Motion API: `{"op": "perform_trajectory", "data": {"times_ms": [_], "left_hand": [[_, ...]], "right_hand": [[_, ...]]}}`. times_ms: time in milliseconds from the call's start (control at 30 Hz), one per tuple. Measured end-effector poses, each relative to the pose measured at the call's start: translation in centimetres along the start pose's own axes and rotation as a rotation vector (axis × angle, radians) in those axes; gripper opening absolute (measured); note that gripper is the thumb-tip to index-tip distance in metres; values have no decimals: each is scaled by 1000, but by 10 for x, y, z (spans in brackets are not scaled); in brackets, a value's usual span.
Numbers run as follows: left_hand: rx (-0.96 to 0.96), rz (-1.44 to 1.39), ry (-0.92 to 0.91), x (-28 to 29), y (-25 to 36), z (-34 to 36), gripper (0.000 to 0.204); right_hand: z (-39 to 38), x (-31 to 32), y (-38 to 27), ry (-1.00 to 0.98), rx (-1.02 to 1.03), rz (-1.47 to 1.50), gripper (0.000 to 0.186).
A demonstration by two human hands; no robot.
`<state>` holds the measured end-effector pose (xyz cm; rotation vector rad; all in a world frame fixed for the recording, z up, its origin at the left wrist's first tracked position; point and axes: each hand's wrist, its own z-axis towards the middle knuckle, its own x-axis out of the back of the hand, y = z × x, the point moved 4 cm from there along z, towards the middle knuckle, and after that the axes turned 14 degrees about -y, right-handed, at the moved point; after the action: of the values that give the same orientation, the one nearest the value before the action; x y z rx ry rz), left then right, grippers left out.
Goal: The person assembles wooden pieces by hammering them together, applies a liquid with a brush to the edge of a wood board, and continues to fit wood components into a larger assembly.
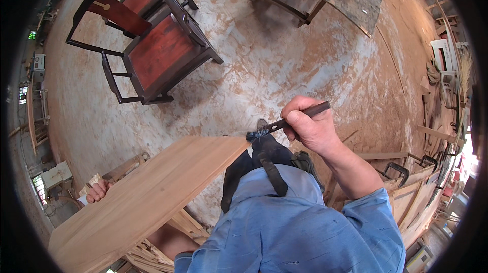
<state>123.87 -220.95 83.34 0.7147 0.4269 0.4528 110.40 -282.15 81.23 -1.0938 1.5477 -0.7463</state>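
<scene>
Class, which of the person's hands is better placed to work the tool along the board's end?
The right hand: it already grips the dark tool, whose tip meets the wooden board. The left hand steadies the board's far edge.

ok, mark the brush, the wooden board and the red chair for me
brush [284, 122], head view, dark handle left of the gripping right hand.
wooden board [147, 199], head view, middle of its pale top face.
red chair [160, 52], head view, red seat panel.

Bright daylight floods the dusty floor [284, 70]; soft shadows beneath the red chair [157, 49]; fisheye bending and dark corners, glare far right
</scene>
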Motion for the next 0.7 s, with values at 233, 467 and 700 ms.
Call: {"op": "perform_trajectory", "data": {"times_ms": [233,467,700], "left_hand": [[-62,46,113,9,14,-6,24],[-100,-50,207,11,11,-7,26],[-145,80,271,37,28,-30,27]], "right_hand": [[-5,10,22,-20,-43,-114,28],[-5,23,36,63,-15,165,23],[-4,18,41,-9,-72,267,35]]}}
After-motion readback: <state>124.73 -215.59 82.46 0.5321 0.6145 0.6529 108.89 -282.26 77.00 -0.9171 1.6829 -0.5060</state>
